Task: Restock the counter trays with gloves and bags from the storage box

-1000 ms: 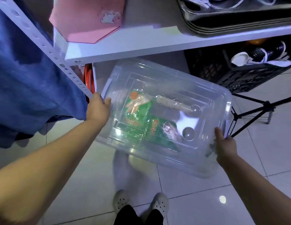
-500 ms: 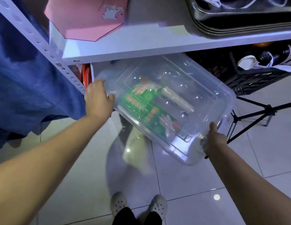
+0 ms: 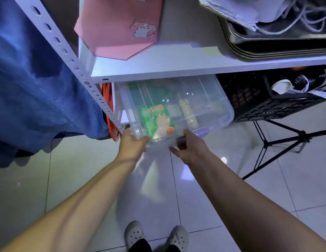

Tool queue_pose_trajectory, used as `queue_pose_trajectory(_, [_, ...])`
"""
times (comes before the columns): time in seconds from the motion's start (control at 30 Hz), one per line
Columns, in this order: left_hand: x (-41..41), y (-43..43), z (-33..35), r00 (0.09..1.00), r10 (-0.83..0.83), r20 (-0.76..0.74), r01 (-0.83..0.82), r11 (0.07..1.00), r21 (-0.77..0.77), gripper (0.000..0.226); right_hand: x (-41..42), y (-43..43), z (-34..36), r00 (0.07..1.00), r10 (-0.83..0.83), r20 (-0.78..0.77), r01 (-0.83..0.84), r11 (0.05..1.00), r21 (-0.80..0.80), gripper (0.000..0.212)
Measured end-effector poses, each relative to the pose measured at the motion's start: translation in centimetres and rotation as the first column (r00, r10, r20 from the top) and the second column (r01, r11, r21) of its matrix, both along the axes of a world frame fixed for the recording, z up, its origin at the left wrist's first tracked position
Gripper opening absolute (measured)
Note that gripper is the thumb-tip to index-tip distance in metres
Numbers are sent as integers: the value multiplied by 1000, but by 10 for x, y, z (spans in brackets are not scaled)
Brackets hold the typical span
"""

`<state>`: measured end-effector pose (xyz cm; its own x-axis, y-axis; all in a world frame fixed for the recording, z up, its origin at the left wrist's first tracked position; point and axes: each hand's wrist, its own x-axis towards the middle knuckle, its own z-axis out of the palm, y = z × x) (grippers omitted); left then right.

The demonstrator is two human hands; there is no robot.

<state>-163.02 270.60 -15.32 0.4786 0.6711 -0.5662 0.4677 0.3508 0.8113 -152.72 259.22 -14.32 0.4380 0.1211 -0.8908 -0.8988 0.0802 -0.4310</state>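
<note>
White shelf [image 3: 176, 70] above. Clear plastic storage box [image 3: 204, 106] partly beneath it, near end projecting outward. Green glove packet [image 3: 156, 119] inside, toward near end. Left hand [image 3: 131, 148] grip holding near-left corner; right hand [image 3: 191, 148] grip holding near rim alongside.

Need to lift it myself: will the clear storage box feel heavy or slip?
Likely light: the clear storage box holds little besides a green glove packet. Its glossy walls may slip; left hand and right hand both grip its near end.
</note>
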Motion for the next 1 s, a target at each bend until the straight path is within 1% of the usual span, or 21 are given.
queue_pose_trajectory(0.07, [2,18,-2,1000,21,-18,-20,998,67,21,3,0,-1,993,118,20,-118,993,21,25])
queue_pose_trajectory(0.1, [3,27,-3,998,52,-31,-49,995,88,22,8,-2,-4,991,126,50,-127,992,22,25])
queue_pose_trajectory(0.13, [4,37,-6,996,84,-38,-80,992,101,23,15,-4,-7,992,85,91,-87,996,16,23])
queue_pose_trajectory(0.17, [5,46,-8,993,108,-50,-102,989,107,28,23,-5,-10,992,3,124,-6,1000,22,21])
queue_pose_trajectory(0.2, [7,54,-10,990,132,-54,-126,987,100,34,31,-6,-13,987,-72,143,67,997,41,19])
queue_pose_trajectory(0.23, [8,62,-12,988,150,-45,-146,986,83,38,38,-5,-15,981,-112,160,102,993,67,16])
queue_pose_trajectory(0.3, [14,74,-16,980,197,-1,-196,979,54,32,46,2,-19,976,-69,204,46,992,113,15])
queue_pose_trajectory(0.33, [18,79,-18,974,225,10,-225,973,50,28,48,9,-20,973,-29,230,0,992,127,17])
queue_pose_trajectory(0.37, [21,82,-20,970,243,12,-243,969,52,29,51,16,-21,967,-1,255,-34,991,133,19])
queue_pose_trajectory(0.47, [30,85,-23,968,249,4,-249,967,60,45,63,38,-20,956,-18,293,-27,989,147,20])
queue_pose_trajectory(0.57, [42,88,-26,962,272,0,-272,962,30,49,73,54,-22,948,-17,319,-24,992,123,15])
queue_pose_trajectory(0.7, [54,101,-32,945,324,-45,-323,946,29,52,77,61,-26,915,140,379,-175,983,61,34])
queue_pose_trajectory(0.73, [56,103,-34,942,331,-57,-330,944,26,51,78,61,-28,900,195,390,-223,974,28,33])
queue_pose_trajectory(0.83, [60,107,-39,944,323,-71,-318,946,66,45,73,57,-34,849,359,388,-348,932,-103,22])
queue_pose_trajectory(0.93, [62,108,-36,949,292,-117,-282,955,96,41,58,43,-42,765,542,348,-474,840,-265,10])
queue_pose_trajectory(0.97, [59,108,-38,952,275,-132,-260,958,120,33,53,34,-46,737,577,351,-500,816,-291,14])
queue_pose_trajectory(1.0, [54,105,-37,956,238,-172,-217,967,135,22,48,26,-47,690,633,350,-525,771,-361,19])
